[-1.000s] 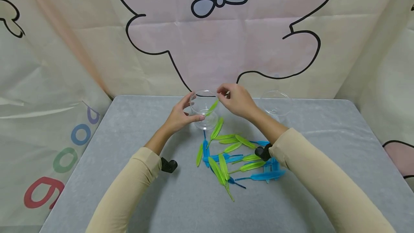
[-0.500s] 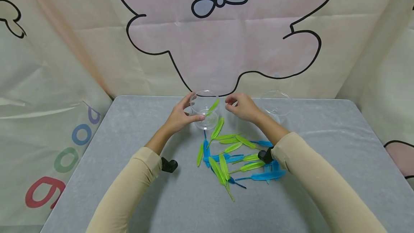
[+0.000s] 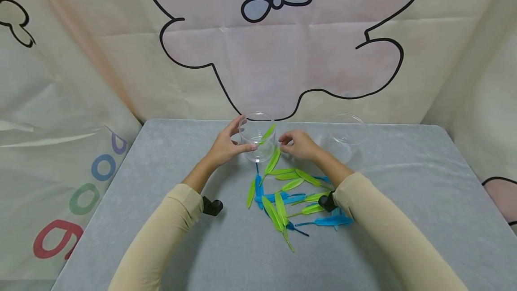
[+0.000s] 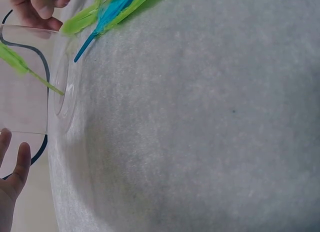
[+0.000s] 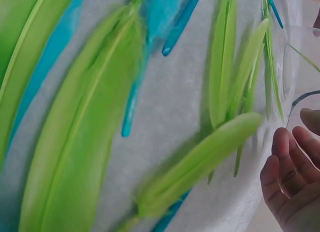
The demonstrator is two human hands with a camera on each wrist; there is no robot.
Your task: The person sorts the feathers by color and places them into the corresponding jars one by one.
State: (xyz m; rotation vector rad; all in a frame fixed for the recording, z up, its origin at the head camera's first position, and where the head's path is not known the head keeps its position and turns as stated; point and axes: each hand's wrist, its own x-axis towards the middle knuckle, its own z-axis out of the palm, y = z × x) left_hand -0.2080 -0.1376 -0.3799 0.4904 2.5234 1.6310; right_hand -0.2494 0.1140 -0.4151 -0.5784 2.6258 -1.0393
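One green feather [image 3: 268, 133] leaned in the clear cup [image 3: 251, 133] mid-frame — left hand [image 3: 227, 146] gripped the cup, right hand [image 3: 300, 145], half-curled, held nothing.

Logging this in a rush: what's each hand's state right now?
Left hand: holding a clear cup.
Right hand: open, fingers loosely curled, holding nothing.

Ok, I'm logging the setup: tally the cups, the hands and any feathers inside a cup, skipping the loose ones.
Cups: 2 (left cup, right cup)
Hands: 2 (left hand, right hand)
Feathers inside: 1 (green feather, left cup)
Total: 5
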